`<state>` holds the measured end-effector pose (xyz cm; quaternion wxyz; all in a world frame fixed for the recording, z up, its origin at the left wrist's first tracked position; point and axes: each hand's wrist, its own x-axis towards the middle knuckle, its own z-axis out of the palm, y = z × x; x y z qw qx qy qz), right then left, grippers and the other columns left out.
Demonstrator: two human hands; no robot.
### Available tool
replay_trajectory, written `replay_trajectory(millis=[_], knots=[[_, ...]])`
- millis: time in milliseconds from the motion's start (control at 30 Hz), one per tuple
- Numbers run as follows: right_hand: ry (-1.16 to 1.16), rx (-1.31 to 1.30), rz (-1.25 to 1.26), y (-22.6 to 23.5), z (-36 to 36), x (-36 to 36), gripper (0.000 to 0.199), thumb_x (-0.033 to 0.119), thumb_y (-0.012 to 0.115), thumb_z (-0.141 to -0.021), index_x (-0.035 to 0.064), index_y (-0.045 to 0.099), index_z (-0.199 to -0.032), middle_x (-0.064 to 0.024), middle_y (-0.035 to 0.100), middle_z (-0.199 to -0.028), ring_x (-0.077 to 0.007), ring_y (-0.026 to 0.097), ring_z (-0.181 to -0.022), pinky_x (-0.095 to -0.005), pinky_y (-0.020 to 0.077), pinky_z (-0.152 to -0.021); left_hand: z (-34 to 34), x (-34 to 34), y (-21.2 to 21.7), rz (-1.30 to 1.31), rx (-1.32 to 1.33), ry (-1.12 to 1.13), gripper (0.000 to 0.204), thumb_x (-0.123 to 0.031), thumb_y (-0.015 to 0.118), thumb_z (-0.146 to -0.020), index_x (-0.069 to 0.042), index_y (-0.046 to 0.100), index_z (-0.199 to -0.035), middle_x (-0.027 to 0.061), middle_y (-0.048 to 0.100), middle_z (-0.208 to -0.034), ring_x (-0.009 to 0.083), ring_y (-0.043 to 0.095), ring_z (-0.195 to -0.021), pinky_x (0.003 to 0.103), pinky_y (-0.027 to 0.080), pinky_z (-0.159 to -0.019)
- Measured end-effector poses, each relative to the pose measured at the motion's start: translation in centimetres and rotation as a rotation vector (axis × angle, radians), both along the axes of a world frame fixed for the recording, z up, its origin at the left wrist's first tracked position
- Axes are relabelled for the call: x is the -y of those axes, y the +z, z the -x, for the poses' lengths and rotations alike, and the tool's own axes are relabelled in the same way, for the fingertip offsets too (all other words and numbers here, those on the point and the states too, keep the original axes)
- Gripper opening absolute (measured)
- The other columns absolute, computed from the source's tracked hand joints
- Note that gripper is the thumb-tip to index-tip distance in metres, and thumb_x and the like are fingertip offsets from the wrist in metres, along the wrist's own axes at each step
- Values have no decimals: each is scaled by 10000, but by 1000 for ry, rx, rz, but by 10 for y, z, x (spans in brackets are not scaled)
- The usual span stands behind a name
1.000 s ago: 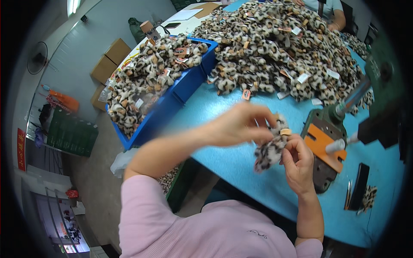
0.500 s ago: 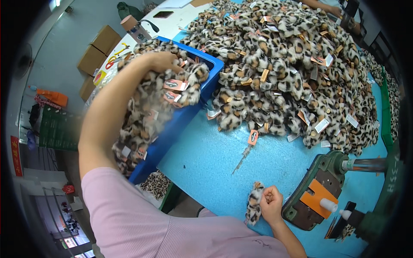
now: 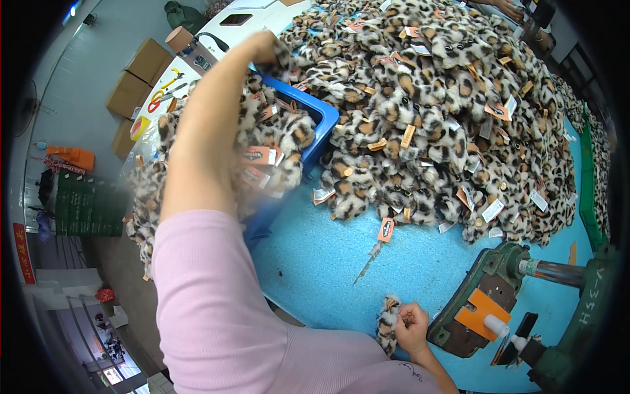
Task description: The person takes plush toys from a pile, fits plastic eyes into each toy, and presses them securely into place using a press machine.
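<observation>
Leopard-print plush piece [image 3: 388,323] sits at the near edge of the blue table [image 3: 315,262], pinched in your right hand [image 3: 412,323], whose fingers curl tight around its end just beside the green press [image 3: 499,295] with the orange plate [image 3: 481,314]. Your left hand [image 3: 266,47] is stretched far out over the blue bin [image 3: 321,125], at the top of the plush pieces heaped there; its fingers are hidden behind the wrist and fur, so you cannot tell whether they are spread or closed. Beyond, a big pile of tagged plush pieces [image 3: 446,118] covers the table, and a loose orange tag [image 3: 386,229] lies just in front of it.
</observation>
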<state>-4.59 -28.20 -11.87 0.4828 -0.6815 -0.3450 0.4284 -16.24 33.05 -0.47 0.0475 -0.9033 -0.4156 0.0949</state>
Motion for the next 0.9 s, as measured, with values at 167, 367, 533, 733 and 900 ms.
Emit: replay_trajectory(millis=[167,367,533,733,900], knots=[[12,79,-152,-6,1,4,151,-35,568,-681,26,429,-670,-27,501,-553,-59,454,-447,-189,344,-413,11,38,80,292,820,138,452,-404,674,-680,-15,616,-902,103,627,-826,196,614,-702,330,496,-612],[68,89,-181,-4,2,15,122,-12,550,-714,23,441,-673,2,457,-518,-31,395,-443,-190,299,-396,2,194,102,735,1167,1,373,-386,541,-810,-30,582,-912,23,618,-765,83,597,-622,232,502,-531],[55,44,-246,-5,8,17,111,29,534,-755,18,448,-686,7,460,-563,-28,424,-507,-190,347,-441,1,300,65,1092,1174,2,334,-213,597,-791,-2,500,-1031,70,591,-936,103,588,-799,250,515,-695],[4,32,-382,-6,9,22,106,67,524,-774,26,456,-703,17,443,-609,-30,414,-554,-184,349,-480,14,411,9,700,1001,-300,206,65,621,-670,19,577,-866,37,615,-808,99,576,-752,262,483,-697],[-204,-253,-421,-2,9,41,57,74,509,-831,34,478,-806,18,499,-671,-19,443,-572,-157,348,-478,38,479,-53,210,987,-827,168,41,634,-558,-40,591,-699,89,537,-1075,261,460,-1080,363,367,-896]])
